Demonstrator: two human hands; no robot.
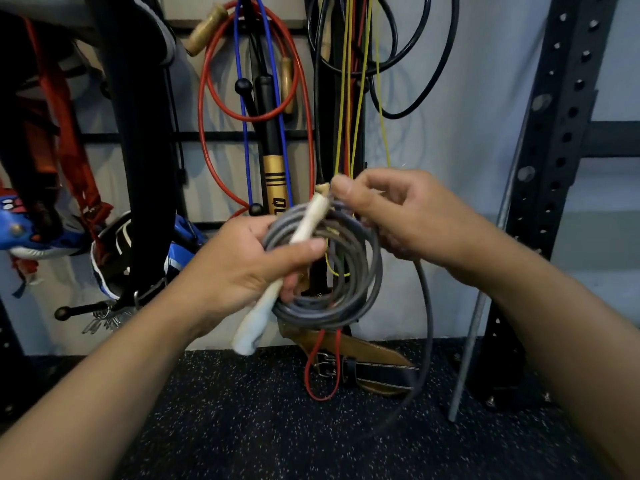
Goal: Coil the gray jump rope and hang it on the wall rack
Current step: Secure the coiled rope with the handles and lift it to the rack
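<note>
- Head view: gray jump rope (341,271) is wound into several stacked loops, held in mid-air in front of the wall rack (221,136), not yet hung.
- Left hand (242,268) is closed round the coil's left side, thumb pressing a pale handle (277,282) against the loops; handle runs diagonally, its lower end sticking out below the hand.
- Right hand (398,216) sits at the coil's upper right, fingers curled, thumb and forefinger pinching the strands near the top. A loose gray tail (427,327) drops from under this hand toward the speckled floor (242,427).
- Handling judgement: cord looks light, smooth and springy; loops likely to fan open if the pinch slackens. Handle is the rigid part.
- Best hold, as judged: clamp handle and all loops together at one point, as the left hand does.
- Red rope (204,98) and black cords (408,64) already crowd the rack; snagging possible.
</note>
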